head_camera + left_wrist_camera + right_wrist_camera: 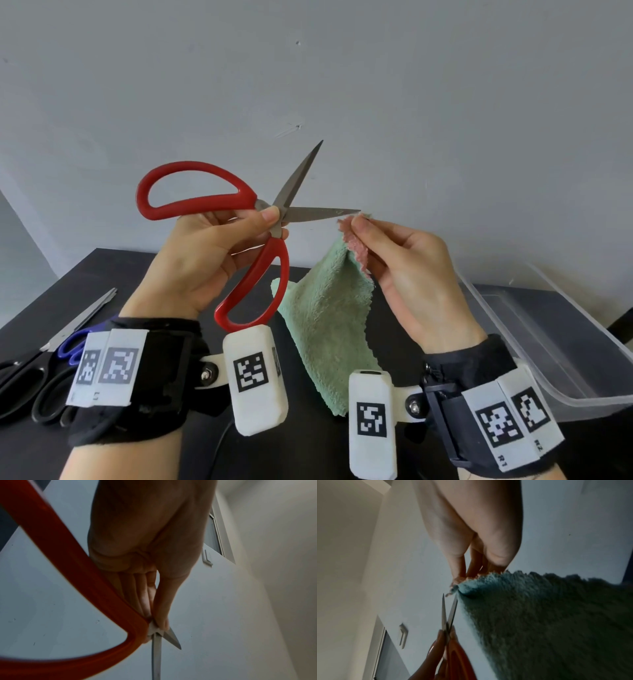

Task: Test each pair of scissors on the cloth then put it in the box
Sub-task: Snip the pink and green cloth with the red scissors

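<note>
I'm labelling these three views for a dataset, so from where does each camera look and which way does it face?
Head: worn on the head, looking forward and down at both hands, the left hand holding the red scissors, the right hand pinching the cloth; wristbands show.
Left wrist: looks along the left hand's fingers to the open blades, wall beyond.
Right wrist: looks along the right hand's fingers at the pinched cloth corner.
Shared: all three views show the red scissors.
</note>
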{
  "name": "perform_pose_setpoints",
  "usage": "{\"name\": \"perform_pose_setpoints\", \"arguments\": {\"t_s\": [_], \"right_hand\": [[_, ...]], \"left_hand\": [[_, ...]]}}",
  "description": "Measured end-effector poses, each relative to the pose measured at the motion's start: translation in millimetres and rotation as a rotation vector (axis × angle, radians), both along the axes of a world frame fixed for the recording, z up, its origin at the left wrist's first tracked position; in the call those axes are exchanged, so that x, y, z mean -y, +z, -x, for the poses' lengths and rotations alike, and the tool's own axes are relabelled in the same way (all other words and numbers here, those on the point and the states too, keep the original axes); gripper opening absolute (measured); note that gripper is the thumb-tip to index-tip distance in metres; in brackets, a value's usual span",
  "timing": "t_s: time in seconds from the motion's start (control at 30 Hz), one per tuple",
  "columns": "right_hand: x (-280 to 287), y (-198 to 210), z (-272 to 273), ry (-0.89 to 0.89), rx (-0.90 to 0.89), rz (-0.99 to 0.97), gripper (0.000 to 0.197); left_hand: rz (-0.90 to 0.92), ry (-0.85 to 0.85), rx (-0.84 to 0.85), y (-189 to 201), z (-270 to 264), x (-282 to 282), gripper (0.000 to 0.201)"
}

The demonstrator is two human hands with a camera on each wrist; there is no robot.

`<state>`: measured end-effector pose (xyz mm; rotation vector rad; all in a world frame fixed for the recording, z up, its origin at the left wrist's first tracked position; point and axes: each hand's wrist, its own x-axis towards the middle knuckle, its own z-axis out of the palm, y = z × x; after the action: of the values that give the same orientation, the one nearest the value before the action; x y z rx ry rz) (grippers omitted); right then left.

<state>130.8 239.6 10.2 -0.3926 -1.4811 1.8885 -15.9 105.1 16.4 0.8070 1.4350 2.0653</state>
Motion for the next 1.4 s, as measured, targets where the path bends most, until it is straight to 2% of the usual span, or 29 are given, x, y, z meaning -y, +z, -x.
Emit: {"name": "perform_pose_setpoints", "arguments": {"t_s": [0.23,0.4,0.57,0.9,1.23,1.4], "right_hand": [[10.1,1.4,4.4,-0.063,-0.036,0.008,0.015],[11.4,0.0,6.7,-0.172,0.051,-0.023,0.014],[12.1,-2.8,9.9,-0.246,0.142,-0.066,0.016],[13.8,-3.8,11.6,-0.308,0.128,0.014,0.03],[11.1,-7.8,11.9,-0.406,0.13,-0.089,0.029],[-8.3,-2.7,0.1,-0.487,0.016,-0.047,0.039]], "left_hand": [[-0.008,-0.029,0.011,1.5,-8.3,-6.8,0.004],[0.03,-0.022,-0.017,2.6,-10.3,-8.0,0.029],[0.078,-0.031,-0.026,2.5,-9.7,-7.0,0.043],[0.111,-0.026,-0.035,0.1,-10.5,-9.9,0.04],[0.138,0.0,-0.075,-2.8,-10.4,-12.6,0.044],[0.077,0.073,-0.034,-0.9,0.1,0.4,0.031]]}}
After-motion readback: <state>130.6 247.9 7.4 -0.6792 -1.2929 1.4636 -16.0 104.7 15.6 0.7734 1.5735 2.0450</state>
